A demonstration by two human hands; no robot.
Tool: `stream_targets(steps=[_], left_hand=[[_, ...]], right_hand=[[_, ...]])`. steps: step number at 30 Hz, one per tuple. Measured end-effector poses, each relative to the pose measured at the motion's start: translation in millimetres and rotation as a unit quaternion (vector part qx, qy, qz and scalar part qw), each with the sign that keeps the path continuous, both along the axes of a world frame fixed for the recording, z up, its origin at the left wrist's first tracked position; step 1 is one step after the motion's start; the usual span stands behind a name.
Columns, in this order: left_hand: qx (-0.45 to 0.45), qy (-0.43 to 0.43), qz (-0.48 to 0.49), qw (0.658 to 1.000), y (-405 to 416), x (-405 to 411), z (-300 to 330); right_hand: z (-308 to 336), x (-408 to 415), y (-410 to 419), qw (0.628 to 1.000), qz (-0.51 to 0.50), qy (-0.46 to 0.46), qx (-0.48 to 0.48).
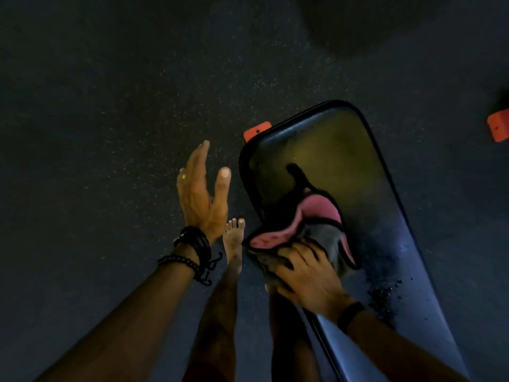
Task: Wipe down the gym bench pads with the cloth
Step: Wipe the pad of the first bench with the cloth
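A long black bench pad (330, 150) slants from the lower right up to the centre, its glossy top catching light. A crumpled pink and grey cloth (308, 224) lies on the pad's near left part. My right hand (305, 274) presses down on the cloth's lower end, fingers curled into the fabric. My left hand (202, 194) hovers in the air to the left of the pad, fingers straight and holding nothing, with dark bracelets on the wrist.
Dark speckled rubber floor (110, 106) surrounds the bench. An orange frame foot (257, 131) shows at the pad's upper left corner, another orange foot (499, 128) at the far right. My bare foot (233, 244) stands beside the pad. Small dark crumbs (385, 293) dot the pad.
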State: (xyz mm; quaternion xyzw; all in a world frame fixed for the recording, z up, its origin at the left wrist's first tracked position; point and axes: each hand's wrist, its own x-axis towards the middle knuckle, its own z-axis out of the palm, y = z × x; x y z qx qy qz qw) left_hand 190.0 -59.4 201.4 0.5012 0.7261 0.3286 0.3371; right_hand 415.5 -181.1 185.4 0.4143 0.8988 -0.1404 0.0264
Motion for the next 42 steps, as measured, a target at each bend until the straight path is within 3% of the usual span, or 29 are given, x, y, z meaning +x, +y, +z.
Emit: stream_targets(steps=[4, 7, 9, 11, 14, 16, 17, 19, 21, 22, 23, 24, 26, 28, 30, 31, 33, 36, 37, 38, 39, 42], left_hand=[[-0.009, -0.017, -0.029, 0.999, 0.8, 10.0, -0.4], [0.010, -0.019, -0.035, 0.999, 6.9, 16.9, 0.0], [0.038, -0.010, -0.034, 0.999, 11.7, 17.6, -1.5], [0.060, -0.002, -0.038, 0.997, 12.0, 16.9, -2.9], [0.062, 0.008, -0.055, 0.997, 15.1, 20.2, 3.1], [0.047, 0.013, -0.082, 0.995, 24.4, 24.2, 8.6], [0.041, 0.011, -0.105, 0.994, 29.0, 26.5, 10.2], [0.032, 0.007, -0.159, 0.987, 35.2, 29.7, 9.3], [0.022, 0.011, -0.202, 0.979, 37.4, 33.4, 2.9], [0.022, 0.021, -0.217, 0.976, 36.2, 35.7, -0.4], [0.025, 0.036, -0.226, 0.973, 35.0, 37.4, -3.6], [0.029, 0.055, -0.231, 0.971, 34.0, 38.0, -6.2], [0.035, 0.087, -0.246, 0.965, 32.7, 36.2, -7.4], [0.048, 0.105, -0.271, 0.956, 36.9, 35.0, -3.7], [0.056, 0.121, -0.293, 0.947, 49.1, 35.1, 1.6], [0.060, 0.131, -0.303, 0.942, 56.1, 37.1, 3.1], [0.072, 0.154, -0.327, 0.929, 68.8, 45.7, 2.6], [0.097, 0.172, -0.379, 0.904, 80.0, 67.4, -10.1], [0.099, 0.175, -0.390, 0.899, 82.7, 75.3, -14.4], [0.098, 0.177, -0.395, 0.896, 85.6, 82.2, -17.9], [0.096, 0.179, -0.395, 0.896, 88.3, 87.7, -20.7], [0.096, 0.173, -0.397, 0.896, 100.3, 99.7, -23.4]], right_hand=[[13.8, 0.8, 39.8, 0.979, -0.202, 0.021, 0.015], [17.2, -34.0, 145.8, 0.901, -0.430, 0.015, 0.062], [13.0, -61.1, 195.7, 0.866, -0.495, 0.001, 0.074], [11.8, -76.9, 181.1, 0.907, -0.418, 0.012, 0.059], [15.3, -57.0, 81.0, 0.968, -0.246, 0.042, 0.022], [17.0, -19.0, 21.8, 0.978, -0.206, 0.018, 0.020], [18.0, 2.2, 8.6, 0.970, -0.241, 0.004, 0.021], [19.7, 34.4, 24.2, 0.914, -0.406, -0.015, 0.021], [19.5, 42.0, 83.4, 0.807, -0.588, -0.024, 0.047], [16.6, 37.1, 116.2, 0.763, -0.644, -0.023, 0.050], [11.7, 25.9, 143.4, 0.743, -0.667, -0.014, 0.045], [8.1, 10.5, 159.4, 0.757, -0.652, 0.002, 0.055], [8.1, -22.3, 143.4, 0.839, -0.539, 0.027, 0.070], [15.2, -35.9, 77.4, 0.914, -0.402, 0.029, 0.039], [21.3, -20.2, 10.0, 0.941, -0.335, 0.032, 0.027], [22.1, -4.3, -10.8, 0.936, -0.351, 0.030, 0.028], [20.2, 30.9, -12.2, 0.882, -0.470, 0.014, 0.030], [14.4, 58.1, 71.1, 0.710, -0.700, -0.009, 0.072], [12.8, 55.7, 105.2, 0.678, -0.731, -0.013, 0.074], [8.5, 47.0, 133.4, 0.676, -0.733, -0.008, 0.068], [6.0, 34.7, 151.2, 0.702, -0.710, 0.000, 0.062], [11.7, -1.3, 123.6, 0.815, -0.576, 0.011, 0.056]])
